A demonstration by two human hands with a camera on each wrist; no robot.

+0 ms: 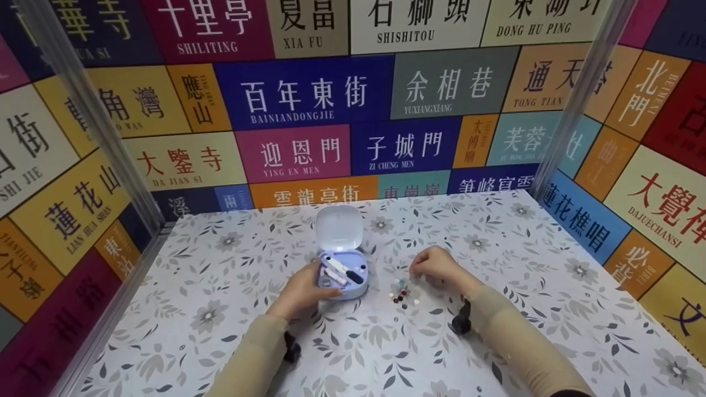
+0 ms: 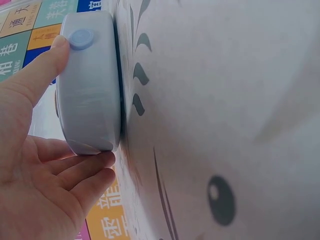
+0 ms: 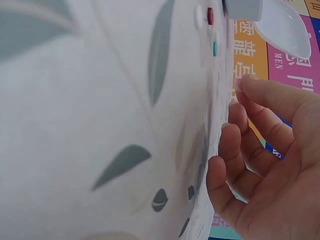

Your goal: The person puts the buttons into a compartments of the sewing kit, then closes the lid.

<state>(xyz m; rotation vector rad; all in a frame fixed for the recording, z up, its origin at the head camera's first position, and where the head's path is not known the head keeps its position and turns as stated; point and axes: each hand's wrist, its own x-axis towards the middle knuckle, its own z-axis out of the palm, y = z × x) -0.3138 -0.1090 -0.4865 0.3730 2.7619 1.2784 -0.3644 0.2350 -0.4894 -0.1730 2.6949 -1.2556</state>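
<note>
A small lavender box [image 1: 359, 289] stands on the table with its white lid [image 1: 340, 227] raised. My left hand [image 1: 300, 289] grips it from the left, thumb at the front beside a round catch [image 2: 81, 38] and fingers on its side. Inside lie a white stick-like tool with a black end [image 1: 353, 275] and other small pieces. Right of the box, several small buttons [image 1: 398, 298] in dark, red, teal and pale colours lie loose. Just beyond them my right hand [image 1: 438, 267] pinches a tiny pale button [image 3: 239, 84] between thumb and index finger, mostly hidden; its other fingers curl loosely.
A pale cloth with grey flowers and leaves covers the table [image 1: 209, 353]. Panels with coloured sign prints [image 1: 303, 94] wall off the back and both sides. Each wrist carries a small black camera mount [image 1: 461, 321].
</note>
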